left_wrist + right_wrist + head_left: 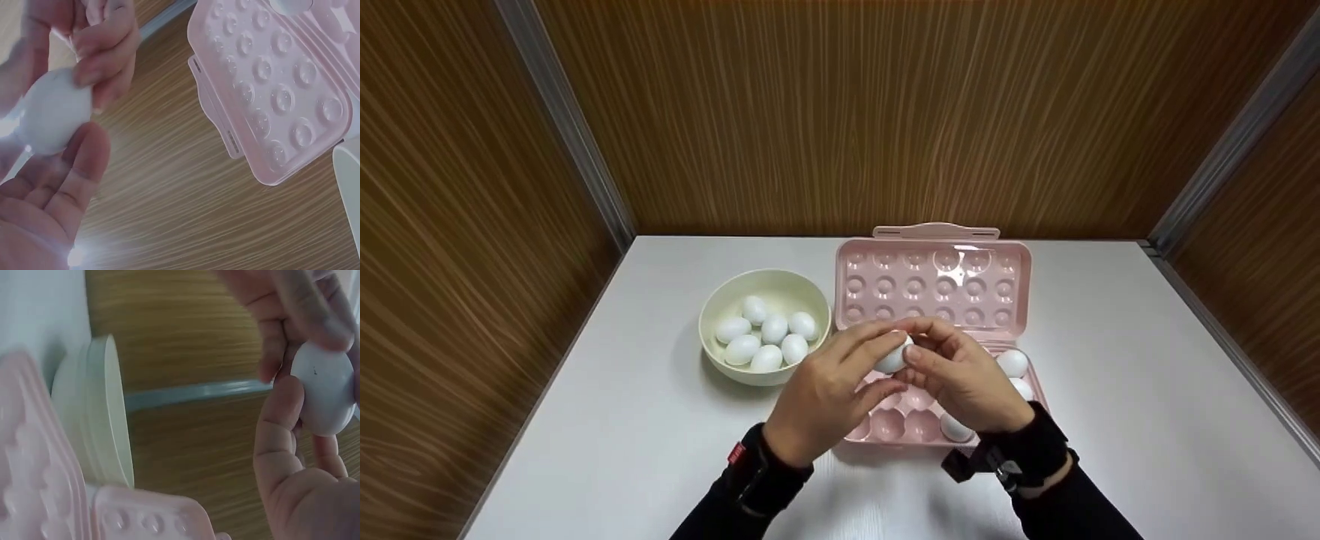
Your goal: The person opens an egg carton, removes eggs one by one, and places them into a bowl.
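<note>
A white egg (894, 358) is between my two hands, above the base of a pink egg carton (888, 424). My left hand (829, 390) holds it from the left, with fingers over its top and the thumb lower. From the right, my right hand (971, 379) pinches it with the thumb on its near side. In the right wrist view the egg (323, 388) shows a small dark mark. Below the hands, an egg (956, 428) sits in a front cup of the carton; two more show at its right side. The hands hide the middle cups.
A pale green bowl (711, 352) with several white eggs stands left of the carton. The carton's lid (915, 287) lies tipped back, open. Wood-patterned panels (840, 120) bound the white table (660, 442) at the back and both sides.
</note>
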A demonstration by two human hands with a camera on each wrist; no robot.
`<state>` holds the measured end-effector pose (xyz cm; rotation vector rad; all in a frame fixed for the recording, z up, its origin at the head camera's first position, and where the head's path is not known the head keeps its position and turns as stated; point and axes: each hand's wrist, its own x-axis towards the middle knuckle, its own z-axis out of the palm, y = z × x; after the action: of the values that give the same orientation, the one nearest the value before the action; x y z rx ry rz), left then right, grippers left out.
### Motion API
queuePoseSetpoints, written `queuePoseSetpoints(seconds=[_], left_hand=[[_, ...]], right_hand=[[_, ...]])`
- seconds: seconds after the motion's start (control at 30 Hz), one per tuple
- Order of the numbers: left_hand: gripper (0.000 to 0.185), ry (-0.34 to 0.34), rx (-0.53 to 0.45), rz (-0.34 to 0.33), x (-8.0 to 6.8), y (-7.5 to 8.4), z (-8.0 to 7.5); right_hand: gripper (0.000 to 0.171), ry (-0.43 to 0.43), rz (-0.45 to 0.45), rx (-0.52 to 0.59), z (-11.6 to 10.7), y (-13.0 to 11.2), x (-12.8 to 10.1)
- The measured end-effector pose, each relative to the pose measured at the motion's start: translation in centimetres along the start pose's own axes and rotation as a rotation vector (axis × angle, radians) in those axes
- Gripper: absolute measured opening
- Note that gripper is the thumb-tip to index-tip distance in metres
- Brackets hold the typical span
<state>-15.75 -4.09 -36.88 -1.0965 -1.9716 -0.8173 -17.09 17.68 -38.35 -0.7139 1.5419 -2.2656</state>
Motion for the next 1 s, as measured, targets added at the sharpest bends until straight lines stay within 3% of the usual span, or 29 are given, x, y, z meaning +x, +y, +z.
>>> queuePoseSetpoints(seconds=[0.13,0.4,0.5,0.63,0.87,1.0], left_hand=[[0.051,0.028,0.021,-0.008,-0.1,0.1,0.0],[0.047,0.002,0.075,-0.021,-0.1,-0.6,-0.6],[0.046,0.001,0.109,-0.061,-0.1,-1.2,-1.2],[0.044,-0.04,0.165,-0.179,-0.4,-2.6,-2.1],[0.04,-0.204,0.286,-0.496,-1.8,-6.0,-3.4],[0.041,-0.283,0.348,-0.643,-2.7,-7.8,-3.6]], right_hand=[[0.027,-0.036,0.066,0.113,0.5,0.1,0.1],[0.027,0.038,0.081,0.066,0.5,0.2,0.1],[0.028,0.076,0.087,0.054,0.4,0.1,0.2],[0.027,0.134,0.086,0.012,0.4,0.2,0.3],[0.025,0.24,0.06,-0.199,0.4,0.8,0.8],[0.034,0.281,0.062,-0.32,0.1,1.2,0.9]])
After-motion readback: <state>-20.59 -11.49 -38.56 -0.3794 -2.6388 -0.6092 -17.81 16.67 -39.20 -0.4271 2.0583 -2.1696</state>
